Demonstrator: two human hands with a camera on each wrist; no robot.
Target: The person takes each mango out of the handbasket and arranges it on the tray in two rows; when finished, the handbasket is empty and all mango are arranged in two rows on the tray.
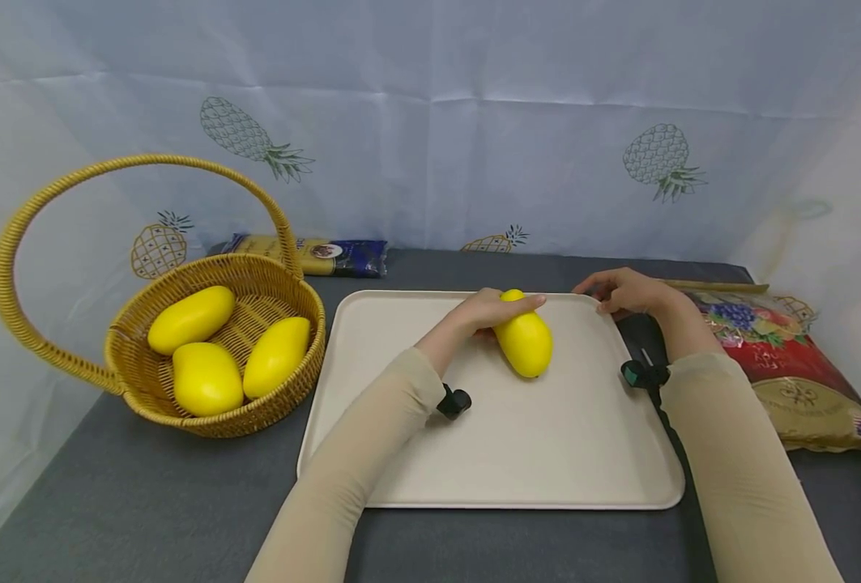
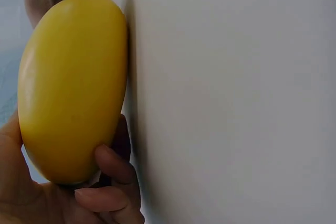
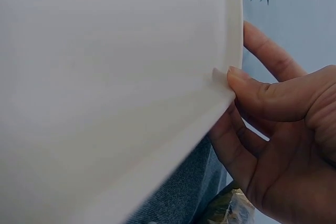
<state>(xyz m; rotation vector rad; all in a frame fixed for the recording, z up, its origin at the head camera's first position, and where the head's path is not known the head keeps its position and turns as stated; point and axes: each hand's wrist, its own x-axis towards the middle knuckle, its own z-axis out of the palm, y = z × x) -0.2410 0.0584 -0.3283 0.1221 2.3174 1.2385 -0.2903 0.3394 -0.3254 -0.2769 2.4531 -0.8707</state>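
Note:
A yellow mango [image 1: 526, 346] is held by my left hand [image 1: 483, 309] over the far middle of a cream tray [image 1: 547, 453]. In the left wrist view, curled fingers [image 2: 111, 163] and thumb go around one end of the mango [image 2: 73, 87], its long side close to the tray surface. Whether it touches the tray, I cannot tell. My right hand [image 1: 632, 293] is at the tray's far right corner. The right wrist view shows its thumb on the tray's rim [image 3: 233, 30] and other fingers beneath, pinching the corner.
At the left stands a wicker basket [image 1: 313, 344] with a tall handle, holding three yellow mangoes [image 1: 207, 379]. A blue and yellow packet [image 1: 343, 257] lies behind it. On the right is a red and gold bag [image 1: 802, 372]. A pineapple-print curtain [image 1: 430, 146] backs the grey table [image 1: 146, 502].

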